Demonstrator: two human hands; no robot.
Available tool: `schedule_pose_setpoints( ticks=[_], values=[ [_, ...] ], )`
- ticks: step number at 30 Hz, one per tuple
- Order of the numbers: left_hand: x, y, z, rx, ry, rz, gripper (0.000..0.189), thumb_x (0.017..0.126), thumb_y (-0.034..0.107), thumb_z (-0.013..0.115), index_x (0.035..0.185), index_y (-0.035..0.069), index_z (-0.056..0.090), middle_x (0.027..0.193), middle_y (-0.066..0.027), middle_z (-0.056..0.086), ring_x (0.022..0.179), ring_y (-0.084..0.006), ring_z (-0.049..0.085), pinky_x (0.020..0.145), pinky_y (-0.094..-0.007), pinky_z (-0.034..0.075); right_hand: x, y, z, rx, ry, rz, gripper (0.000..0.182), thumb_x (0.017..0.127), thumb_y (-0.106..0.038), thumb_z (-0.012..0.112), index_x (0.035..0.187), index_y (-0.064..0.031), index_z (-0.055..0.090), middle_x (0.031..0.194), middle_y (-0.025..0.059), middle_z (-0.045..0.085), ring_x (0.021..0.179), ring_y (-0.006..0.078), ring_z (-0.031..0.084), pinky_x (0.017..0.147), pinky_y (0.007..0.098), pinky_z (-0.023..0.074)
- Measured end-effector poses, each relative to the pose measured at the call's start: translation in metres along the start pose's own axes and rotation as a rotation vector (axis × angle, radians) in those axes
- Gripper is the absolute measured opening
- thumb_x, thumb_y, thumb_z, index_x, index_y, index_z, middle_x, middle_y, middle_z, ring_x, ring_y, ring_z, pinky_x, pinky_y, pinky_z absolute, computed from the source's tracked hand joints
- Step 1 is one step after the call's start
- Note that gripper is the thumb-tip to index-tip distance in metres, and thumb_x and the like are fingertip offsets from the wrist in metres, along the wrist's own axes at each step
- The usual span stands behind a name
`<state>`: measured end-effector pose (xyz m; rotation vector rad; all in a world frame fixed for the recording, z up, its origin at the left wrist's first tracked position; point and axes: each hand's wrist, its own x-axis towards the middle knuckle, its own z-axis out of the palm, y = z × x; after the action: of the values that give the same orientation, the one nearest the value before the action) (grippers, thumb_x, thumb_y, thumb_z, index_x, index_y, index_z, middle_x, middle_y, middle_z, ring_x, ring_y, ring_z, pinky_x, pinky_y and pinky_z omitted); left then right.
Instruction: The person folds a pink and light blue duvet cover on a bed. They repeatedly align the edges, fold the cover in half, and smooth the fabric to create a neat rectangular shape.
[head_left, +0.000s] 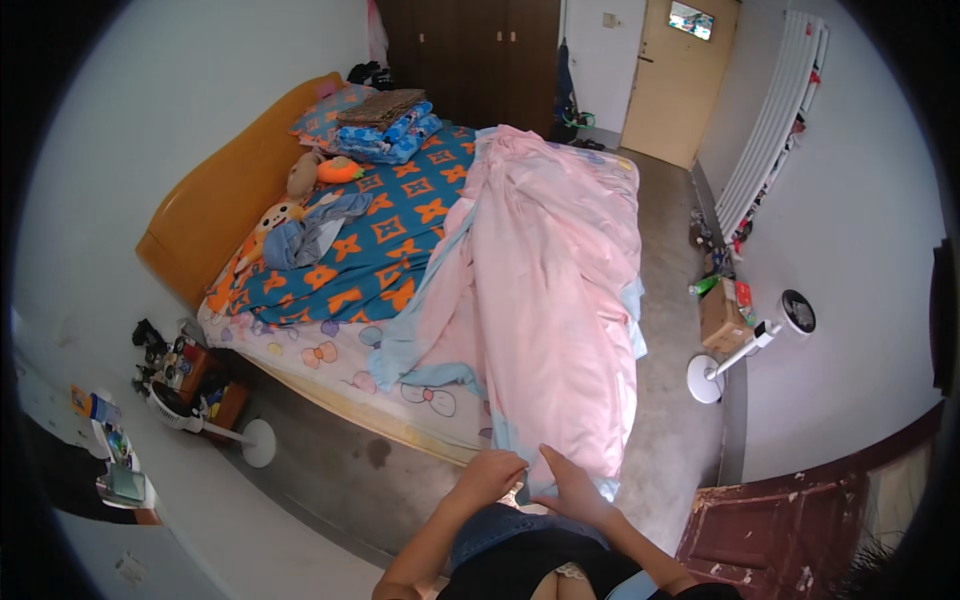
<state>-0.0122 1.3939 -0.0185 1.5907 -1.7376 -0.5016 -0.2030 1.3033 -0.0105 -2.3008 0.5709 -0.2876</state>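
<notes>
At the foot of the bed, a pink quilt with a light blue border lies in lengthwise folds. Its near end hangs in front of my body. My left hand is closed at the blue edge of this end, with the fingertips turned in. Just to its right, my right hand rests against the quilt, thumb and forefinger apart. Its other fingers are hidden, so whether it grips the cloth cannot be told. Under the quilt is a pale bow-patterned sheet.
A teal and orange cover bears folded blue bedding, plush toys and denim clothing. One white fan stands left of the bed, another right, near a cardboard box. A dark red door is at lower right.
</notes>
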Motion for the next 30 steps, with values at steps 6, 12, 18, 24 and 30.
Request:
schedule_pose_setpoints(
  ticks=[6,12,18,24,30],
  values=[
    [0.021,0.022,0.006,-0.02,0.058,0.038,0.012,0.076,0.011,0.064,0.086,0.005,0.063,0.078,-0.0127,0.06,0.075,-0.0325,0.059,0.065,-0.0409,0.046,0.012,-0.026,-0.017,0.037,0.137,-0.045,0.076,0.069,-0.017,0.075,0.131,0.0026,0.038,0.128,0.0263,0.047,0.116,0.04,0.048,0.098,0.0417,0.0404],
    [0.038,0.037,0.012,-0.085,0.192,0.062,0.014,0.074,0.009,0.065,0.088,0.005,0.063,0.079,-0.0118,0.06,0.076,-0.0319,0.058,0.066,-0.0407,0.046,0.02,-0.004,-0.021,0.091,0.237,-0.052,0.044,0.071,-0.002,0.064,0.114,-0.0003,0.056,0.111,0.0214,0.059,0.1,0.0379,0.059,0.088,0.0392,0.0473],
    [0.055,0.039,0.021,-0.073,0.178,0.024,0.021,0.077,0.012,0.066,0.097,0.007,0.063,0.081,-0.0105,0.062,0.076,-0.0296,0.06,0.066,-0.0379,0.047,0.022,0.004,-0.052,0.184,0.178,0.005,0.031,0.073,0.001,0.056,0.103,-0.0019,0.064,0.101,0.0179,0.065,0.091,0.0357,0.062,0.083,0.0364,0.0492],
    [0.083,0.04,0.039,-0.059,0.282,0.018,0.051,0.069,0.016,0.074,0.114,0.003,0.053,0.106,-0.0158,0.056,0.097,-0.0339,0.055,0.083,-0.0394,0.045,0.009,0.027,-0.083,0.233,0.295,0.12,0.03,0.078,0.0,0.051,0.106,0.0006,0.063,0.105,0.0189,0.065,0.099,0.0327,0.062,0.089,0.0361,0.047],
    [0.101,0.002,0.09,0.032,0.306,-0.173,0.074,0.063,0.021,0.079,0.124,0.002,0.042,0.12,-0.0191,0.048,0.111,-0.0381,0.047,0.092,-0.0447,0.039,0.002,0.05,-0.103,0.311,0.426,0.185,0.029,0.082,0.0,0.05,0.107,-0.0008,0.064,0.106,0.0178,0.065,0.099,0.0302,0.062,0.088,0.0338,0.0469]
  ],
)
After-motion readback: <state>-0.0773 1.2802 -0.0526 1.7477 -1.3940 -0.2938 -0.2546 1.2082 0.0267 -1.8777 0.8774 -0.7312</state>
